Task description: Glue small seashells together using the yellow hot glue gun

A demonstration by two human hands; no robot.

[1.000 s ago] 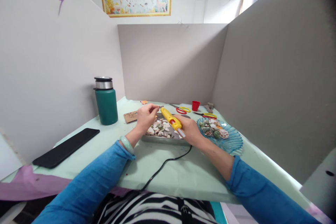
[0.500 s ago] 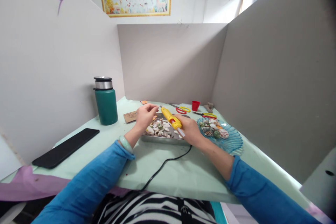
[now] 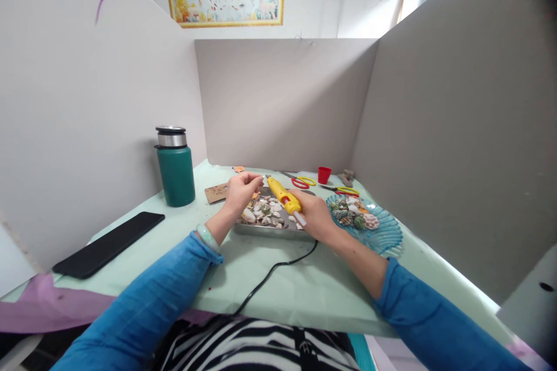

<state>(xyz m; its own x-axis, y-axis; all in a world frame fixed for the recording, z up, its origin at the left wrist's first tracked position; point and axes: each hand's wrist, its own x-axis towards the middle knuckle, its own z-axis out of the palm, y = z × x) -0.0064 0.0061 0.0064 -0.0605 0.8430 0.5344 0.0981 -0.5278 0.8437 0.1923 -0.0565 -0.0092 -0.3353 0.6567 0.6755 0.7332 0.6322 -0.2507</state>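
Yellow glue gun (image 3: 284,194), gripped in the right hand (image 3: 311,208) above the metal tray (image 3: 270,232), nozzle (image 3: 268,178) pointing toward eleven o'clock on a clock centred on that tray, twelve toward the back panel (image 3: 282,104). Left hand (image 3: 242,190) at ten, thumb and fingers pinched together just beside the nozzle; cannot tell whether closed on a tiny piece. Probably at the glue-applying step, judging by nozzle and fingertips set so near. Likely calling next for a steady nozzle, a light squeeze and bare skin kept off the tip. Inside the tray, loose shells (image 3: 270,208), below both hands. At three, a blue plate (image 3: 387,232) heaped with more shells (image 3: 354,213), near the right wrist. At one, scissors (image 3: 296,178); at two, a red cup (image 3: 324,175) and a second pair of scissors (image 3: 337,189). Between nine and ten, a brown card (image 3: 215,193), partly hidden by the left hand; farther out, a green bottle (image 3: 176,177). Around six, a black cord (image 3: 278,265), trailing over the table (image 3: 331,290) and apt, perhaps, to snag.
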